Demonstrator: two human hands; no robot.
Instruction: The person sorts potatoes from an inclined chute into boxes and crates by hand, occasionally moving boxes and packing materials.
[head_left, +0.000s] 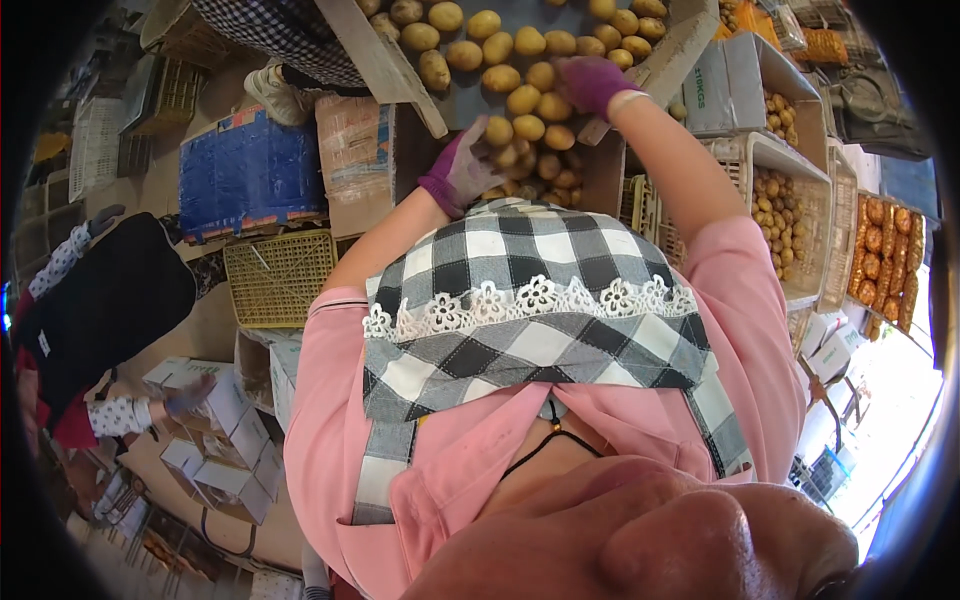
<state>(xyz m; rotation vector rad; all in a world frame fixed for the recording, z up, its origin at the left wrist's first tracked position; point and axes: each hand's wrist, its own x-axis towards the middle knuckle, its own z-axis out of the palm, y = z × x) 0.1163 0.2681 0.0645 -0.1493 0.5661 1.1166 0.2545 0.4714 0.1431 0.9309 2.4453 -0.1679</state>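
Note:
Potatoes (497, 47) lie spread over a grey chute (463, 105) with pale wooden side boards (375, 56). More potatoes (550, 166) sit lower down, in a cardboard box (602, 176) at the chute's lower end, close against my checked apron. At the left of that end is my left hand (463, 166), in a purple and grey glove, its thumb and fingers apart beside the potatoes. My right hand (596, 84), in a purple glove, reaches over the chute's right side against the potatoes. Its fingertips are partly hidden, so its grip cannot be made out.
A blue-wrapped box (251, 176), a brown carton (354, 161) and a yellow plastic crate (283, 279) stand on the left. A person (105, 315) works beyond white cartons (221, 442). At right are a crate of potatoes (814, 225) and filled net bags (886, 259).

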